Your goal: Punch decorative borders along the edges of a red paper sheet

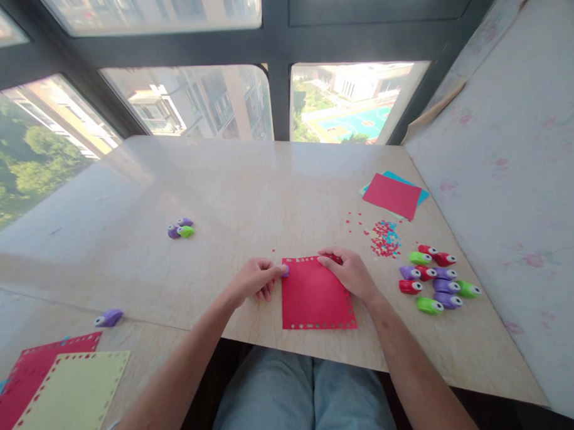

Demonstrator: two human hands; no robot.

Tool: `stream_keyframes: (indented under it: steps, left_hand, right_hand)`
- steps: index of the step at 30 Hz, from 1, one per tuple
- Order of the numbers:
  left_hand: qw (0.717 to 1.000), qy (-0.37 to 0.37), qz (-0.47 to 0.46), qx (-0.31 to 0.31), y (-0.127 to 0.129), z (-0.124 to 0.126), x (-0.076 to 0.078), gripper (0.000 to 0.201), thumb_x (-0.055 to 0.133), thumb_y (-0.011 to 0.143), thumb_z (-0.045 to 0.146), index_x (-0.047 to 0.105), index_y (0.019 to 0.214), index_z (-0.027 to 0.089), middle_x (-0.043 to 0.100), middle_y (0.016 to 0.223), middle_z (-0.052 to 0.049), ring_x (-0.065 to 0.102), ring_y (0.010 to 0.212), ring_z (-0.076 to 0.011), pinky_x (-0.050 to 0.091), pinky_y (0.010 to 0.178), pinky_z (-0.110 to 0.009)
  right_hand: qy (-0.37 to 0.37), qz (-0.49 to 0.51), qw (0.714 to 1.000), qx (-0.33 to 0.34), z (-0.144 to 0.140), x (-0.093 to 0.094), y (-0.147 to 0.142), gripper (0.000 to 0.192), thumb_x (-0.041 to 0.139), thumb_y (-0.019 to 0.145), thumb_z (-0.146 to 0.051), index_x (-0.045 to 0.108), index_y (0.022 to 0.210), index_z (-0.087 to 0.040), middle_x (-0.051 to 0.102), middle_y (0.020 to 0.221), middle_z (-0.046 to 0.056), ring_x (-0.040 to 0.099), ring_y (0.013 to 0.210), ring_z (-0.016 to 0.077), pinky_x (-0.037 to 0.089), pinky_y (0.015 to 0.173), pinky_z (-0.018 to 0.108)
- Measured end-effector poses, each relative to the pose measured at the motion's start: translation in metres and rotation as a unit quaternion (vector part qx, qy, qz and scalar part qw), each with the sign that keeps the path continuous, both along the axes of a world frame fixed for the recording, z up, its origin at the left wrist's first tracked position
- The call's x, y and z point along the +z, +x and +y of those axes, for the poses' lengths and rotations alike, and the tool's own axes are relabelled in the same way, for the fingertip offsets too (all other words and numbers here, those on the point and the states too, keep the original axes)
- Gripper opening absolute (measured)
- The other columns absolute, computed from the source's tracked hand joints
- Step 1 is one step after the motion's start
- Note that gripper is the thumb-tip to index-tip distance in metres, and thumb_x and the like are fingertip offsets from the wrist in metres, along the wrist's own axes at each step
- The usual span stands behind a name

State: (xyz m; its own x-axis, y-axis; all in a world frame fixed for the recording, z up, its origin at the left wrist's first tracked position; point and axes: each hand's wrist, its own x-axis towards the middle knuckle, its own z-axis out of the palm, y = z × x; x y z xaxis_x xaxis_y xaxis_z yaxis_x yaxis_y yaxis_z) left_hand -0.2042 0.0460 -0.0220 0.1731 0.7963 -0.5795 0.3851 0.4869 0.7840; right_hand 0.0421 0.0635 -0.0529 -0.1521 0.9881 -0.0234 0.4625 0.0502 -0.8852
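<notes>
- Found red sheet point(318, 295) lying flat on bench point(249, 197) at front edge, bearing small cut-outs along far, right and near sides.
- Found left hand point(258, 280) just beside left side of red sheet, grip pinching small purple punch point(286, 271) near its far left corner.
- Found right hand point(349, 272) over far right corner of red sheet, thumb on paper; cannot tell whether pinching or merely resting.
- Logged heap of paper bits point(385, 240) beyond and right of red sheet.
- Logged stack of coloured cards point(392, 195), red uppermost, farther beyond and right of red sheet.
- Logged cluster of punches point(428, 273), red, green and purple, right of red sheet.
- Logged trio of punches point(186, 232) beyond and left of red sheet.
- Logged yellow sheet point(70, 398), edges perforated, well left of red sheet.
</notes>
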Motion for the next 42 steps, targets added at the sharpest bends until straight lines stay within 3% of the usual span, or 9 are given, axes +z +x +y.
stream_keyframes:
  steps: [10,18,25,32,42]
  left_hand:
    - [0.999,-0.014,0.003,0.039,0.005,0.002,0.007,0.041,0.070,0.071,0.050,0.049,0.059,0.018,0.051,0.048,0.002,0.051,0.038,-0.0104,0.030,0.035,-0.019]
    - [0.997,0.005,0.048,0.053,0.006,0.003,0.003,0.038,0.073,0.070,0.046,0.052,0.059,0.017,0.057,0.049,-0.003,0.059,0.048,-0.0146,0.032,0.038,-0.018]
    - [0.992,-0.040,0.017,0.120,0.010,0.000,0.007,0.042,0.078,0.066,0.045,0.044,0.067,0.018,0.060,0.060,0.000,0.066,0.056,-0.0185,0.048,0.046,-0.024]
    - [0.990,-0.053,0.030,0.130,0.014,-0.002,0.012,0.037,0.076,0.071,0.039,0.045,0.069,0.018,0.061,0.062,-0.002,0.067,0.058,-0.0198,0.050,0.050,-0.026]
    - [0.988,-0.071,-0.002,0.134,0.007,0.000,0.005,0.033,0.079,0.069,0.038,0.054,0.072,0.015,0.067,0.073,-0.005,0.068,0.063,-0.0186,0.053,0.056,-0.028]
  right_hand:
    - [0.016,-0.005,1.000,0.002,0.001,0.000,-0.001,0.027,0.057,0.084,-0.040,0.071,0.097,-0.022,0.073,0.100,0.006,0.066,0.091,0.0230,0.048,0.085,0.038]
    - [0.026,-0.010,1.000,-0.002,0.000,0.000,-0.001,0.026,0.057,0.083,-0.040,0.072,0.095,-0.022,0.073,0.099,0.006,0.066,0.092,0.0236,0.048,0.088,0.039]
    - [0.032,-0.005,0.999,-0.003,0.000,0.000,-0.003,0.027,0.057,0.083,-0.040,0.072,0.094,-0.021,0.074,0.098,0.007,0.067,0.092,0.0234,0.048,0.088,0.038]
    - [0.040,-0.003,0.999,-0.006,0.000,-0.004,-0.003,0.028,0.055,0.082,-0.041,0.071,0.094,-0.021,0.074,0.098,0.007,0.067,0.091,0.0233,0.048,0.086,0.038]
    - [0.061,-0.011,0.998,-0.010,-0.001,-0.007,-0.004,0.030,0.054,0.082,-0.043,0.071,0.092,-0.021,0.074,0.095,0.007,0.067,0.088,0.0237,0.048,0.083,0.038]
